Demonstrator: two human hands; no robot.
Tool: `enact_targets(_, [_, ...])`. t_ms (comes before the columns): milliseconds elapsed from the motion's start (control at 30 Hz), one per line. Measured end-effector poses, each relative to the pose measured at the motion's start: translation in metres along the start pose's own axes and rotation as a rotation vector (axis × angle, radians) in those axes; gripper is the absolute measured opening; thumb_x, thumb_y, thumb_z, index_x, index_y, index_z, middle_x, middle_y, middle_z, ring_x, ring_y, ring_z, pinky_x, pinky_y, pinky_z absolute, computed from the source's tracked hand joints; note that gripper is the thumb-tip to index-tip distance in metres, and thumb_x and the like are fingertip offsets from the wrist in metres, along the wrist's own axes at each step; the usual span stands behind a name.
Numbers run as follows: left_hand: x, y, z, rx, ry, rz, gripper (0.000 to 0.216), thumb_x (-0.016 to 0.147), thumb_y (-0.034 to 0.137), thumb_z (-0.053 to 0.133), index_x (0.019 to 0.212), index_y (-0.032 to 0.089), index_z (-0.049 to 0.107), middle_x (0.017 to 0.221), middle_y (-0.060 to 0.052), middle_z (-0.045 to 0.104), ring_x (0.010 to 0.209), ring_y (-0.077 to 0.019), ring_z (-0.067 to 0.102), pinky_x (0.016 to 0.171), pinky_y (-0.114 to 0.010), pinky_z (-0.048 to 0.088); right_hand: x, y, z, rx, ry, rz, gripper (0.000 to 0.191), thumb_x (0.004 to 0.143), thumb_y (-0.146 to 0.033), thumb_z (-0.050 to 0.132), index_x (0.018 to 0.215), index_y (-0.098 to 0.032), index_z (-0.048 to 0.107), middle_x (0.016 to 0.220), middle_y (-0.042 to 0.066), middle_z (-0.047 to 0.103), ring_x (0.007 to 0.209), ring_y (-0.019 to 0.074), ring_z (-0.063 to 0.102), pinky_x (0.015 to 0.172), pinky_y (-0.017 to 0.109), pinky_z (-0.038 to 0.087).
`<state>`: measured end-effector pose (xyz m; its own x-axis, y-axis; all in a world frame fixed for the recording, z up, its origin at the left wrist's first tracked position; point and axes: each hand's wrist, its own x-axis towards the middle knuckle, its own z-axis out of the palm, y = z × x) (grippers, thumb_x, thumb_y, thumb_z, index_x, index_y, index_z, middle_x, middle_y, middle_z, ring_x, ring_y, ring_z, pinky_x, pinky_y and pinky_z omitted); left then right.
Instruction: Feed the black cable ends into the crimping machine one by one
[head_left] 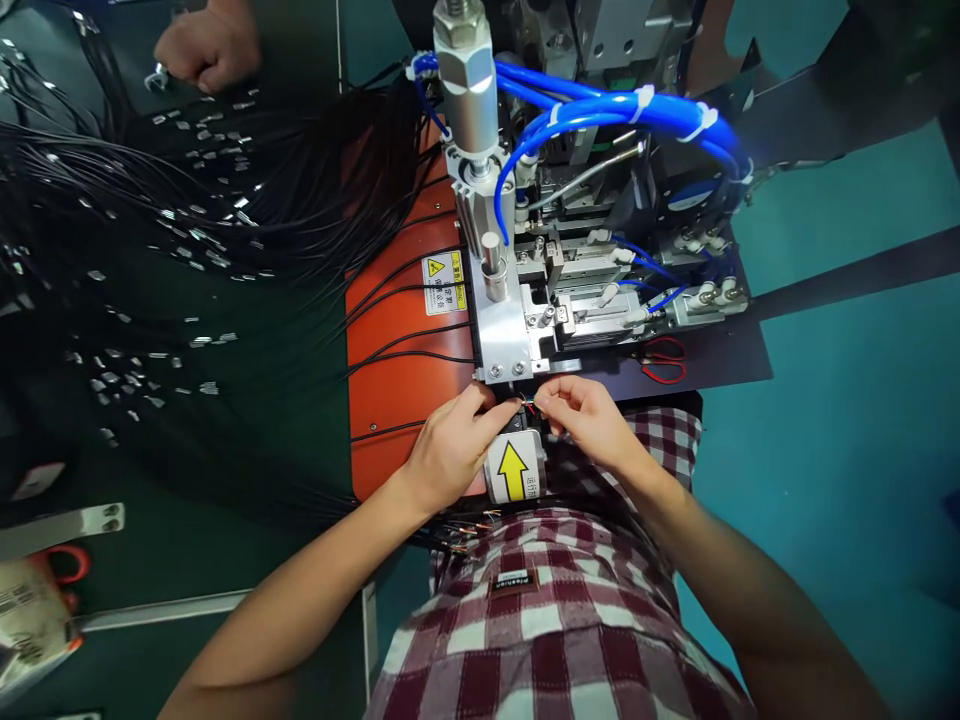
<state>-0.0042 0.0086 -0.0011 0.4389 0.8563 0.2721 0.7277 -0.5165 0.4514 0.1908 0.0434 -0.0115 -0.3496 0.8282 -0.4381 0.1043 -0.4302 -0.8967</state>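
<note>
My left hand is closed at the front of the machine, its thumb and forefinger pinching a thin black cable that runs across the orange-red plate. Fine coloured wires, some red, stick out of the cable's end between my two hands. The fingertips of my right hand pinch these wires from the other side. Right above both hands is the silver metal block of the machine. Below them lies a white label with a yellow arrow. My fingers partly hide the wire ends.
Several black cables with metal connectors spread over the dark table at left. Another person's closed hand is at the upper left. Blue air tubes arch over the machine. Red-handled scissors lie to the right. Stripped cable ends hang near my lap.
</note>
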Motion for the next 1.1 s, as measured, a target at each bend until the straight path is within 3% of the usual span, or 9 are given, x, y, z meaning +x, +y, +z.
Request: enact_targets(1100, [-0.0017,0.0015,0.0025,0.122,-0.016,0.046,0.030,0.094,0.016,0.038,0.112,0.012,0.062,0.086,-0.009,0.057,0.075,-0.0175,0.056,0.064,-0.028,0.050,-0.0008,0.0016,0.0058,-0.064,0.074,-0.025,0.021,0.080,-0.037,0.060,0.076,-0.016,0.058,0.057,-0.004,0.050,0.048,0.0098,0.045,0.048,0.024,0.036])
